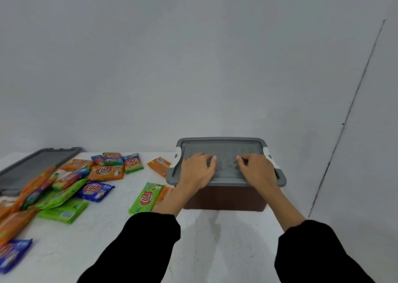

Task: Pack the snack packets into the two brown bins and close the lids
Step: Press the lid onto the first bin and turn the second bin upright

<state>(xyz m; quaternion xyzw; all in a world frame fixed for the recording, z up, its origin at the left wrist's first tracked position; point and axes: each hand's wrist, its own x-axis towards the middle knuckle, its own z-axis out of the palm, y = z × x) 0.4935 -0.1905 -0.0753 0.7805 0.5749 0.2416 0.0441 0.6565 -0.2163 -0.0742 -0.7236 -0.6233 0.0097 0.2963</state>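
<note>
A brown bin (224, 197) stands at the right of the white table with its grey lid (224, 148) on top. My left hand (197, 169) and my right hand (257, 170) both lie flat on the lid, palms down, fingers pointing toward each other. White latches (268, 154) sit at the lid's two ends. Several snack packets lie loose on the table to the left: a green packet (146, 196) beside the bin, an orange packet (160, 166) next to the lid's left end, a blue packet (95, 191), and more in a heap.
A second grey lid (32, 164) lies at the far left back of the table, partly under packets. Another blue packet (13, 254) sits at the near left edge. A grey wall rises right behind the table (215, 239).
</note>
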